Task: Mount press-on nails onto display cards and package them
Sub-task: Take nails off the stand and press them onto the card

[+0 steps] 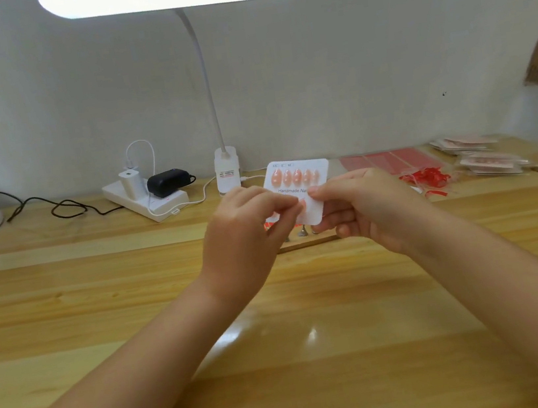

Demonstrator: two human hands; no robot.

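Note:
I hold a white display card (316, 171) upright above the wooden desk, with a row of several pink press-on nails (295, 176) along its top. My right hand (364, 206) grips the card's right side, thumb on the front. The fingers of my left hand (246, 227) pinch a pink nail (302, 203) against the card's lower half. A small wooden board (307, 242) with nail stands lies under the card, mostly hidden by my hands.
A white power strip (146, 200) with chargers and cables sits at the back left, a clip lamp base (227, 171) behind the card. Red-backed sheets (389, 161), red strips (424, 178) and packaged nail sets (490, 162) lie at the right.

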